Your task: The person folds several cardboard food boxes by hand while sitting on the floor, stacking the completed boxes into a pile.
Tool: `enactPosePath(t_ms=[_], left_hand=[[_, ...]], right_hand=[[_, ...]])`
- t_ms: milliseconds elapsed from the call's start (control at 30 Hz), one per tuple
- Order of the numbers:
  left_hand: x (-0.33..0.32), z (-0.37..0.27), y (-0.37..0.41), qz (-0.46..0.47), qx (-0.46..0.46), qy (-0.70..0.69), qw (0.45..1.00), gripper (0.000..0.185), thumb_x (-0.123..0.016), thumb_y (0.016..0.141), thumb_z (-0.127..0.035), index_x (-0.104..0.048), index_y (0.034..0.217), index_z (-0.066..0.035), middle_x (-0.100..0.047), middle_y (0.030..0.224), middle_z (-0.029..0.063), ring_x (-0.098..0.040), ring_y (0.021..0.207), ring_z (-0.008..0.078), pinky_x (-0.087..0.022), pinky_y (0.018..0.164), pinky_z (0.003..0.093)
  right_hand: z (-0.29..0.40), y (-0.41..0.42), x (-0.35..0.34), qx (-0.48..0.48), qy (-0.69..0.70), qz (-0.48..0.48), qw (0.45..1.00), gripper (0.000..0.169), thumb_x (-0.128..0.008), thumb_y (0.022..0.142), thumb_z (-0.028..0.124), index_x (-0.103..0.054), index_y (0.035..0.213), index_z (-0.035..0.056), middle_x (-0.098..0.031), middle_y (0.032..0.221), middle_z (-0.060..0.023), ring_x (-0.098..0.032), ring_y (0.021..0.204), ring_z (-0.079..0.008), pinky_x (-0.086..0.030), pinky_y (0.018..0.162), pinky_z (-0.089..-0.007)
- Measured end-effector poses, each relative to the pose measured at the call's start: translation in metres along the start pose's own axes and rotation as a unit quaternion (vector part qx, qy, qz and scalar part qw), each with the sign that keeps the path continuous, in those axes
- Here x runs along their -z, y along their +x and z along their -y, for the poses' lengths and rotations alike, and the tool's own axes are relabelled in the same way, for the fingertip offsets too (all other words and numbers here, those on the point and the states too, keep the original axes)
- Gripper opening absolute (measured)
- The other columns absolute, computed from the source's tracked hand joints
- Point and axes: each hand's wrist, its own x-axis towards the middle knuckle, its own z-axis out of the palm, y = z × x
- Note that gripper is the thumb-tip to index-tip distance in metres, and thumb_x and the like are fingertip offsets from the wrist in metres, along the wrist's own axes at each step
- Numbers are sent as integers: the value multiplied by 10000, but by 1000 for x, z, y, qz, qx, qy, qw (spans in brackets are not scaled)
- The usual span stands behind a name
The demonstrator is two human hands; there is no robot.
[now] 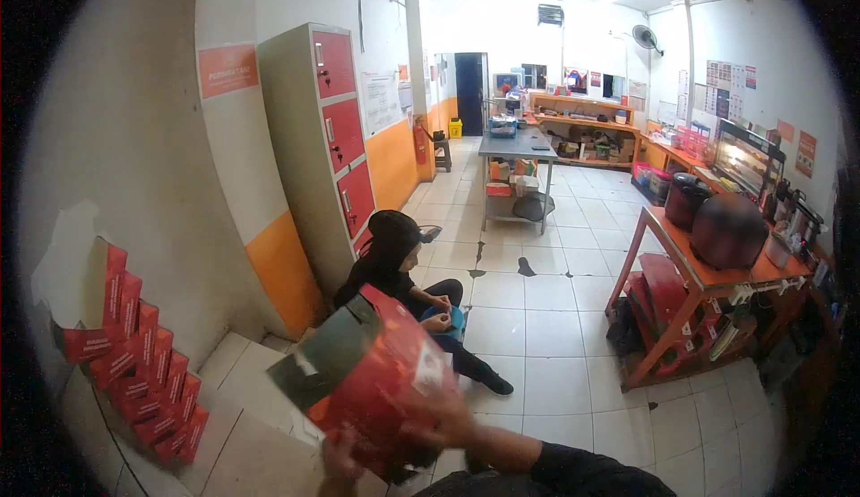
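A large sheet of printed cardboard (396, 363), red with a dark green-grey panel, is held up before me, blurred by motion. My right hand (440, 420) grips its lower right side, the arm reaching in from the bottom in a dark sleeve. At its lower left edge is my left hand (341, 457), blurred and cut off by the picture's bottom rim; its fingers appear closed on the cardboard. Left of me, several red cardboard pieces (144, 376) with white print stand stepped against the wall, partly over the tiled ledge (232, 389).
A person (393, 255) in dark clothes sits on the floor just beyond the cardboard, both hands at a blue bowl (457, 322). Red lockers (342, 127) stand behind. An orange table (712, 275) with pots is at right. Further off is a steel table (517, 144).
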Motion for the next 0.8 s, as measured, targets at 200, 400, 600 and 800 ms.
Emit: enactPosePath(t_ms=[200,400,600,800], left_hand=[[100,-42,20,73,-125,72,987,338,-581,807,-169,-499,1051,49,-604,876,99,-594,773,203,-496,654,339],[174,-49,33,109,-26,33,993,338,-641,725,-78,-527,1020,43,-604,909,96,-595,805,205,-486,702,344],[125,-79,22,16,-17,282,959,351,-712,640,-82,-573,950,6,-617,866,61,-594,768,156,-497,687,292],[87,-98,3,11,-186,225,956,299,-706,672,-101,-575,918,6,-624,865,66,-593,769,133,-492,653,276]], right_hand=[[-51,-13,30,-218,224,-162,936,915,-798,601,315,-271,1288,19,-382,1281,-167,-278,1242,-304,-193,1023,-429],[-52,-39,6,-366,394,-39,842,662,-772,636,168,-418,1173,13,-528,1105,-80,-461,1085,-217,-342,944,-365],[-58,-69,-17,-373,503,-81,776,482,-683,695,24,-466,1125,1,-551,1079,-79,-528,979,-194,-442,836,-336],[-48,-46,-5,-387,522,-68,757,359,-659,701,7,-532,1037,2,-583,1024,-84,-562,909,-186,-453,805,-330]])
